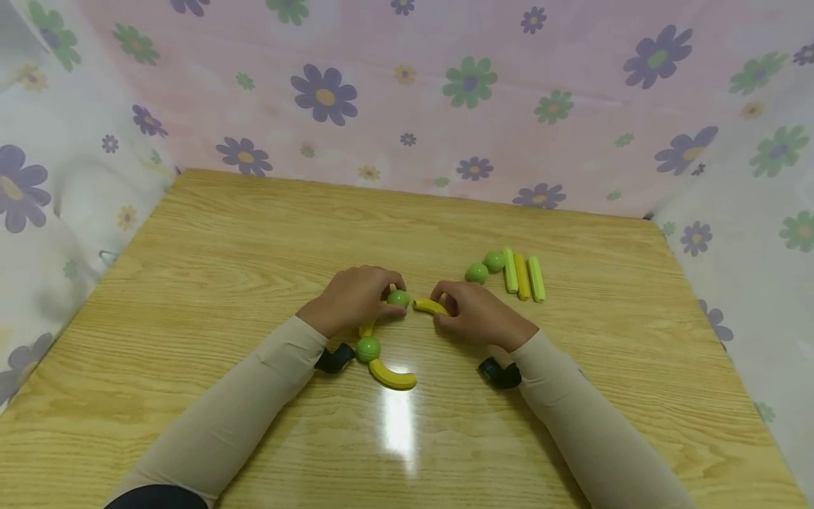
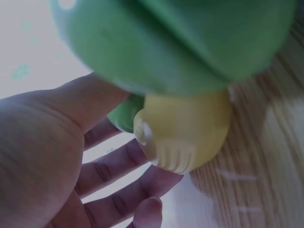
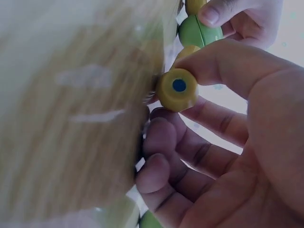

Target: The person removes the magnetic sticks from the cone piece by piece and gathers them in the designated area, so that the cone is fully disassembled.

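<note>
My left hand [image 1: 356, 298] pinches a green ball [image 1: 398, 298] between thumb and fingers, close above the wooden table. A second green ball [image 1: 368, 349] lies nearer me, with a short yellow piece [image 2: 187, 135] between the two balls, partly hidden by the left hand. From this nearer ball a yellow curved rod [image 1: 393, 376] runs out to the right. Another yellow curved rod [image 1: 431, 306] is held by my right hand [image 1: 483, 314], its far end pointing at the pinched ball with a narrow gap. Its other end shows a dark blue spot in the right wrist view.
Beyond the right hand lie two green balls [image 1: 494, 261], touching or nearly so. Beside them are two yellow-green straight rods [image 1: 537, 279] and a yellow straight rod [image 1: 522, 277]. Flowered cloth [image 1: 407, 92] hangs behind and beside the wooden table [image 1: 254, 233].
</note>
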